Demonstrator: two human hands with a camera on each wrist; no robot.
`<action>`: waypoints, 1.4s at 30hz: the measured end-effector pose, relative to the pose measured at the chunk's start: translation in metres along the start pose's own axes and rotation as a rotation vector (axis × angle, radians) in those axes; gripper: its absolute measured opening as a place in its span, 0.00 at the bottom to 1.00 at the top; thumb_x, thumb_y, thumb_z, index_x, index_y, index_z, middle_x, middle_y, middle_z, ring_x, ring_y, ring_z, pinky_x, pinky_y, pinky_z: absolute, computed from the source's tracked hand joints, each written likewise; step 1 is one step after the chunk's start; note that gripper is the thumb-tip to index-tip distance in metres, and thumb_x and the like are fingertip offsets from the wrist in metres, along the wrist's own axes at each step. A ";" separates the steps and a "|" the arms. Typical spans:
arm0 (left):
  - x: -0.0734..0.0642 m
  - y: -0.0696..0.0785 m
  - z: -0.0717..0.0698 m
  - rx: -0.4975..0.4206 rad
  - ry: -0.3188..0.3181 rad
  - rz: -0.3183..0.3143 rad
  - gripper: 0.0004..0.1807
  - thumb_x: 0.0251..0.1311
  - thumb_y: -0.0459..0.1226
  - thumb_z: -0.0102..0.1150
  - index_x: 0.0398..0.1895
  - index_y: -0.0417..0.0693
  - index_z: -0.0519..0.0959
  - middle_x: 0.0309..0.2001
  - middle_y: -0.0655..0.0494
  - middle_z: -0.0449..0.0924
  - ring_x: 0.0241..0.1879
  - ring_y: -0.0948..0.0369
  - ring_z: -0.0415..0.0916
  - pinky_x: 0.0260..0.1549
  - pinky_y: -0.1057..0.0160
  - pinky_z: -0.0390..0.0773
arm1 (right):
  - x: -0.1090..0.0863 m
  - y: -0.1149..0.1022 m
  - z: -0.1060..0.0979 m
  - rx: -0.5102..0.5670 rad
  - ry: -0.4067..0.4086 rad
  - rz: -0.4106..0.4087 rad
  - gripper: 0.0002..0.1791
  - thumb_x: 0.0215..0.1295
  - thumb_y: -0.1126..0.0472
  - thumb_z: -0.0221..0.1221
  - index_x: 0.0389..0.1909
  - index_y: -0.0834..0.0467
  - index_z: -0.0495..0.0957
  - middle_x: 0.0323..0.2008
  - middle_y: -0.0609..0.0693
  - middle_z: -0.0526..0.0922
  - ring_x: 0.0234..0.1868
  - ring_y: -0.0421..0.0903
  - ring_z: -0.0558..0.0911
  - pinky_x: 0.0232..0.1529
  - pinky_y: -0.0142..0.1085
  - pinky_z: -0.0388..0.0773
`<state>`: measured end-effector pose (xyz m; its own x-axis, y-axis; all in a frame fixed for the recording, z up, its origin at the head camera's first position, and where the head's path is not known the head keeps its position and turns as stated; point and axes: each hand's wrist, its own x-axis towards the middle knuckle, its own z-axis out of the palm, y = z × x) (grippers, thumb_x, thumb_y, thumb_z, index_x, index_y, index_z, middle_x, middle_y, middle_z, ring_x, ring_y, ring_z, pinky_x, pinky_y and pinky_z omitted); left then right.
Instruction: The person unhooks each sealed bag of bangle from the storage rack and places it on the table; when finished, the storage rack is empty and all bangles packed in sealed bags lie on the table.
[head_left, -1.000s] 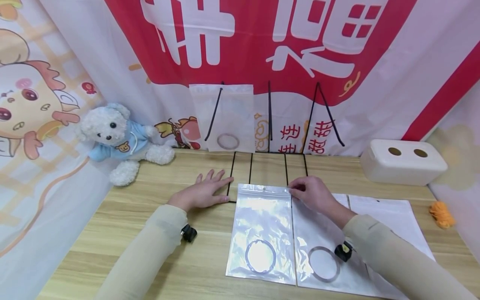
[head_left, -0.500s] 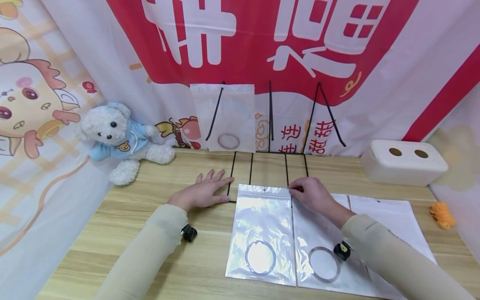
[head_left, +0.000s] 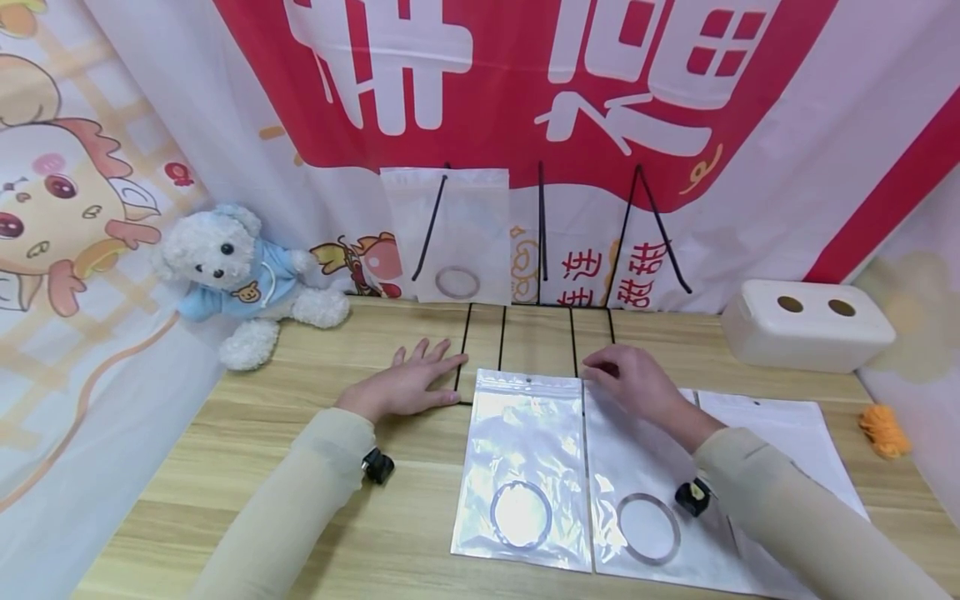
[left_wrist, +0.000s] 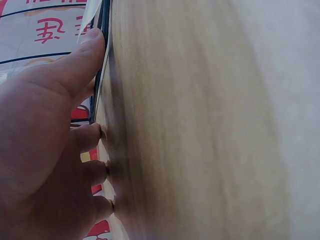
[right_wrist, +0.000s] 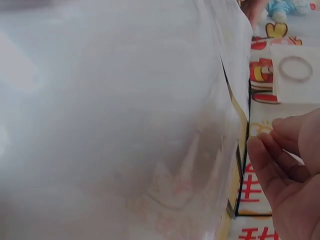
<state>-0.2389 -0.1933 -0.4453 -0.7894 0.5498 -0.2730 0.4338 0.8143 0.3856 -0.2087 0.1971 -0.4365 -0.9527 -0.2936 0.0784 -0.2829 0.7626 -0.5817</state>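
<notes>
My left hand [head_left: 405, 387] lies on the wooden table with its fingers spread, thumb and index fingertips at the base wire of a black wire rack [head_left: 502, 337]. In the left wrist view its fingertips [left_wrist: 102, 170] meet the wood. My right hand [head_left: 637, 383] hovers at the upper corner of a flat zip bag [head_left: 517, 442] that has a grey ring [head_left: 494, 515] near its bottom. Its fingers are loosely curled and empty; in the right wrist view the fingertips [right_wrist: 255, 145] are apart from the bags. Under the right hand lies a second bag [head_left: 600, 500] with a ring [head_left: 622, 533].
Another bag [head_left: 757, 450] lies at the right, partly under the sleeve. A ringed bag [head_left: 480, 225] hangs on the rack's left hook. A teddy bear [head_left: 273, 275] sits left; a white box [head_left: 810, 333] with two holes and orange yarn [head_left: 885, 429] are right.
My right hand has let go of the first bag's upper right corner and shifted slightly right and up. The left hand and the bags stay in place.
</notes>
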 end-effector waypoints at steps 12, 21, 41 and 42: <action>0.000 0.001 -0.002 -0.006 -0.010 -0.012 0.40 0.81 0.59 0.51 0.89 0.61 0.55 0.90 0.43 0.38 0.87 0.33 0.31 0.81 0.24 0.30 | 0.001 0.033 -0.022 -0.026 -0.039 0.077 0.20 0.83 0.59 0.57 0.66 0.64 0.82 0.67 0.66 0.83 0.67 0.68 0.82 0.66 0.62 0.81; 0.001 0.001 -0.002 -0.007 -0.015 -0.013 0.40 0.81 0.59 0.51 0.89 0.62 0.55 0.90 0.43 0.38 0.87 0.33 0.31 0.81 0.24 0.30 | 0.007 0.051 -0.030 -0.140 -0.139 0.095 0.29 0.86 0.52 0.52 0.80 0.60 0.68 0.81 0.67 0.65 0.81 0.73 0.64 0.79 0.69 0.60; 0.000 0.001 -0.001 -0.007 -0.021 -0.014 0.40 0.81 0.59 0.51 0.89 0.62 0.54 0.90 0.43 0.38 0.87 0.33 0.30 0.81 0.24 0.29 | 0.027 0.077 -0.030 -0.281 -0.283 0.104 0.35 0.87 0.37 0.43 0.87 0.46 0.58 0.87 0.69 0.40 0.84 0.81 0.31 0.74 0.82 0.22; 0.000 0.001 -0.001 -0.006 -0.021 -0.013 0.40 0.81 0.59 0.51 0.89 0.62 0.54 0.90 0.43 0.38 0.87 0.33 0.30 0.81 0.24 0.29 | 0.028 0.079 -0.031 -0.289 -0.287 0.103 0.36 0.86 0.36 0.43 0.87 0.45 0.57 0.87 0.69 0.40 0.84 0.81 0.31 0.73 0.83 0.22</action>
<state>-0.2391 -0.1921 -0.4441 -0.7857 0.5431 -0.2961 0.4209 0.8202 0.3874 -0.2608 0.2665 -0.4554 -0.9198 -0.3246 -0.2205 -0.2461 0.9149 -0.3202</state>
